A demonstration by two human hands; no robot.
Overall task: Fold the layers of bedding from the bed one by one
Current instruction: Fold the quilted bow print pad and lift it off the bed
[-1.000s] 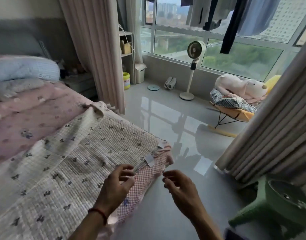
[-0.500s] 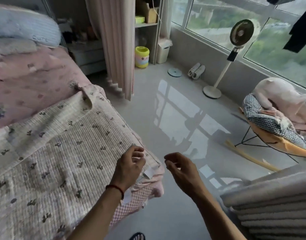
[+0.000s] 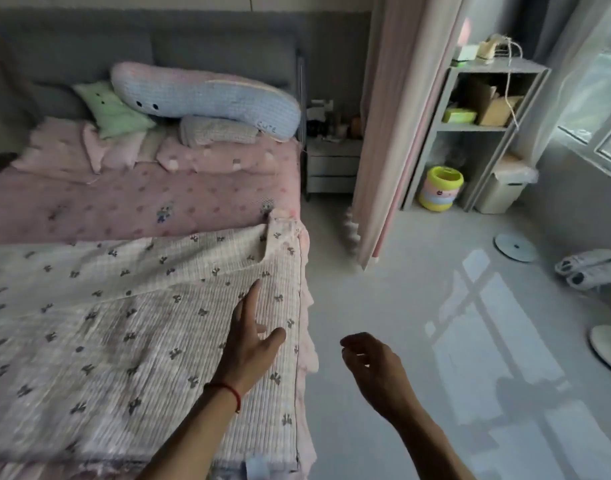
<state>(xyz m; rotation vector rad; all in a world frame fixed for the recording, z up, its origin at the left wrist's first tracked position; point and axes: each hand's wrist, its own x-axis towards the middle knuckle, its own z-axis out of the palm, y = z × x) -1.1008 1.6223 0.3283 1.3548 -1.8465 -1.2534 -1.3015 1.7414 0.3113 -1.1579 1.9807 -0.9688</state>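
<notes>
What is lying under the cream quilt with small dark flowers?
Under the cream quilt a pink frilled layer shows along the bed's edge. How far it reaches underneath is covered.

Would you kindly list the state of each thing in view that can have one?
Left hand, fingers straight, resting flat on the quilt.
Right hand, loosely curled, holding nothing, off the bed's side.
Cream quilt, folded back, lying on the near part of the bed.
Pink sheet, spread, uncovered beyond the quilt.
Long blue pillow, lying at the headboard.
Curtain, gathered.
White bin, lid closed.
</notes>
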